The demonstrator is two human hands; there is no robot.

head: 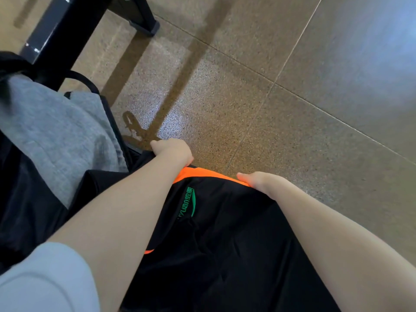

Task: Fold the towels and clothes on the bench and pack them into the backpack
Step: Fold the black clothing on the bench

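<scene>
Left hand (174, 152) grips the far edge of the black synthetic garment with orange trim and green logo (216, 233), fingers curled over it; right hand (258, 182) holds the same edge further right, fingers wrapped under the orange band; the garment lies spread beneath both forearms; a grey fleece cloth (56, 131) lies at left, above speckled floor tiles (270, 97).

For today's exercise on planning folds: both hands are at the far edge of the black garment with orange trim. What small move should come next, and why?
Probably draw the far edge back toward the body to make a fold. The left hand and right hand both grip the orange-trimmed edge of the black garment, which lies spread out and unfolded, while the grey cloth sits apart to the left.
</scene>
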